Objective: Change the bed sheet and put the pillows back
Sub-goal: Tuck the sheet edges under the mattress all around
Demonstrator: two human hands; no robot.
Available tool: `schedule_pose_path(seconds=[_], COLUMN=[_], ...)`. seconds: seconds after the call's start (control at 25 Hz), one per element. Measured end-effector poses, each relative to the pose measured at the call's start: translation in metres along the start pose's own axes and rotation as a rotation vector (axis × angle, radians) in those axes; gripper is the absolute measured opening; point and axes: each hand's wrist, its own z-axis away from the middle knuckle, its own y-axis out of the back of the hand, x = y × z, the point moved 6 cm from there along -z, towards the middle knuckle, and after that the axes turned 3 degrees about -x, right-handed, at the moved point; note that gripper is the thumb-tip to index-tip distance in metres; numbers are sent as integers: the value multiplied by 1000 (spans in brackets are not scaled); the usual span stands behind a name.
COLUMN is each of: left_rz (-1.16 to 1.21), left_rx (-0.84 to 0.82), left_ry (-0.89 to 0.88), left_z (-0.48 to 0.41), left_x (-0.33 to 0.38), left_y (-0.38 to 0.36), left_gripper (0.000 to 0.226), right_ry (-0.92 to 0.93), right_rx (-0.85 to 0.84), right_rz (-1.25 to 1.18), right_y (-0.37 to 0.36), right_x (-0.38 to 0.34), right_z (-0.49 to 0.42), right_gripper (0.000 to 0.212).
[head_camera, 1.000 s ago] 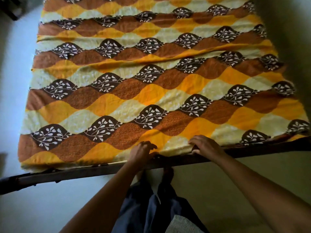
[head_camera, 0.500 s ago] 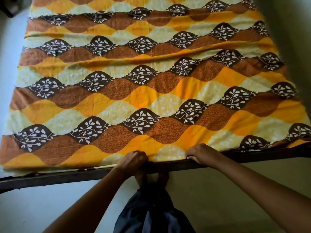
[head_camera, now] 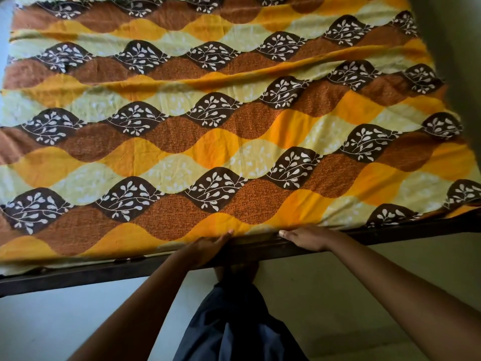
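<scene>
Both straight-fingered — left hand (head_camera: 205, 247), right hand (head_camera: 307, 237) press bed sheet (head_camera: 234, 152) edge at frame (head_camera: 78, 276).

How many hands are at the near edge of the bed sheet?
2. The left hand touches the near edge of the bed sheet; the right hand is just to its right. No others visible.

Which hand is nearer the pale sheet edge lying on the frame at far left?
Left. The left hand is at the near edge of the sheet, right of the pale edge; the right hand is further right along it.
</scene>
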Motion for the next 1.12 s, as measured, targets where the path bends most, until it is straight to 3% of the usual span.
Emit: schedule_pose_path(seconds=[0.12,0.2,0.28,0.4,0.6,0.72,0.92,1.12], left_rz=[-46,38,84,221,259,215,161,71], left_rx=[49,86,233,409,457,459,488,624], left_ry=[-84,-117,-157,-181,-302,-335,-287,-311], left_z=[-3,5,25,49,34,-1,-55,-100], left_x=[1,-1,6,33,117,164,268,336], left_y=[-4,-3,6,16,26,23,-5,-13], left_gripper=[74,45,24,20,27,29,32,30], right_ry=[-4,34,155,221,200,187,213,275], right_rx=[117,373,612,833,1011,1045,905,829], right_rz=[15,4,-192,-453,-459,-337,133,463], right_y=[-1,3,1,1,21,47,83,105], right_x=[-4,-8,-12,-6,49,104,218,273], right_z=[1,14,37,69,106,123,143,130], right_gripper=[41,31,25,20,28,29,25,48])
